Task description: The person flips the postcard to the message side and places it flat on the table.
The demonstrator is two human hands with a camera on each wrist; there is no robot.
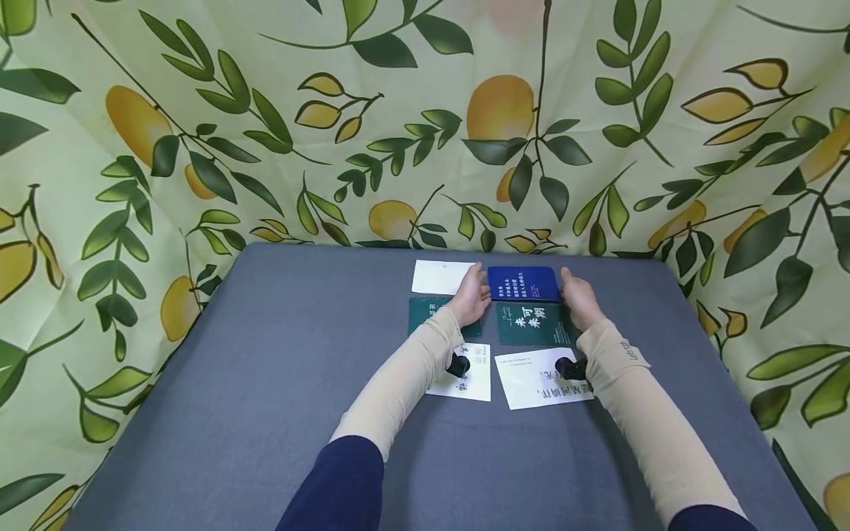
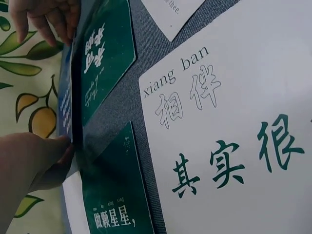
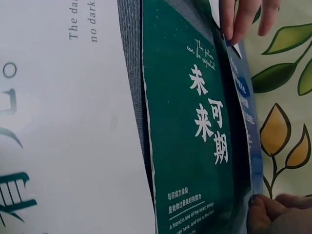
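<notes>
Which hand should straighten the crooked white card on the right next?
Probably the right hand: it is nearer the crooked white card than the left hand is, with no reaching across. Both hold the blue card by its edges, so the right would let go first.

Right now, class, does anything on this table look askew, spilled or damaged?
Yes: the lower-right white card sits askew. Its top edge slants against the green card just above it, leaving a wider gap at the left end than at the right. Nothing looks spilled.
</notes>
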